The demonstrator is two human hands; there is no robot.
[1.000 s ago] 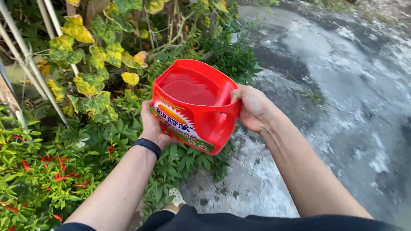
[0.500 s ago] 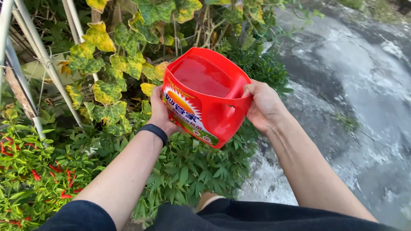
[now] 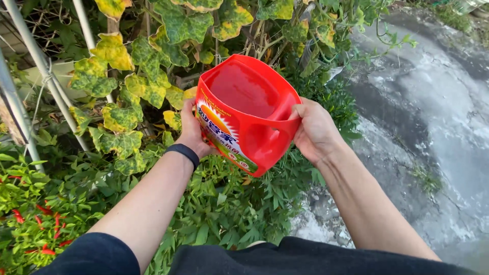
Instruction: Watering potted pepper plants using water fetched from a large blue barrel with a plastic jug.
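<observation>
Shifted up and right against the foliage since a second ago: red cut-open jug (image 3: 248, 114), water level inside seemingly unchanged. Left hand (image 3: 192, 133) clasped on labelled side, black wristband (image 3: 182, 154) below; right hand (image 3: 315, 130) closed around handle side. Held over low green plants (image 3: 229, 203), tipped slightly toward yellowed vine leaves (image 3: 125, 76). No stream visible; pouring judged not yet begun, contents all left

Moved the red jug (image 3: 248, 114) closer over the yellow-spotted vine leaves (image 3: 127, 76), tipped a bit more away.
</observation>
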